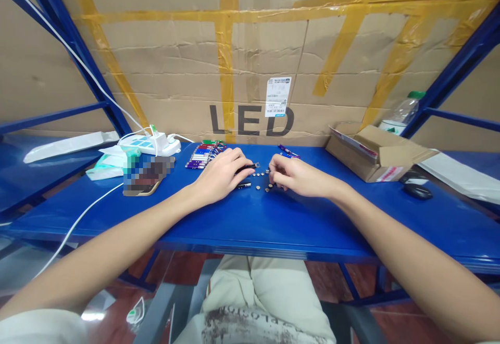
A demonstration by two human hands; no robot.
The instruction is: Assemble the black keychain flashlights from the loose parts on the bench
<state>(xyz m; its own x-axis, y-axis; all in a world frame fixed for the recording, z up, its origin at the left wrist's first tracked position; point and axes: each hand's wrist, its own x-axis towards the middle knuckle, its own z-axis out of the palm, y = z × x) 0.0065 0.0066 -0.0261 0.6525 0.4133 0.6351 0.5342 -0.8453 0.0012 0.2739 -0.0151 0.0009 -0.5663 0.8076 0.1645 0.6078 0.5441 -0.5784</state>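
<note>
My left hand [222, 172] rests on the blue table [273, 219] with its fingers curled round a small black flashlight [249, 167]. A second dark flashlight body [244, 185] lies just under that hand. My right hand [291, 175] is closed in a pinch over several small button cell batteries [258, 175] scattered between the two hands; what its fingertips hold is too small to make out. A row of coloured mini flashlights [203, 155] lies left of my left hand. Two more purple flashlights [288, 151] lie behind my right hand.
An open cardboard box [375, 154] stands at the right, a black mouse [417, 191] beyond it. A white power strip [154, 143] with its cable, teal packets [111, 164] and a blurred object sit at the left. A taped cardboard wall marked LED [250, 120] closes the back.
</note>
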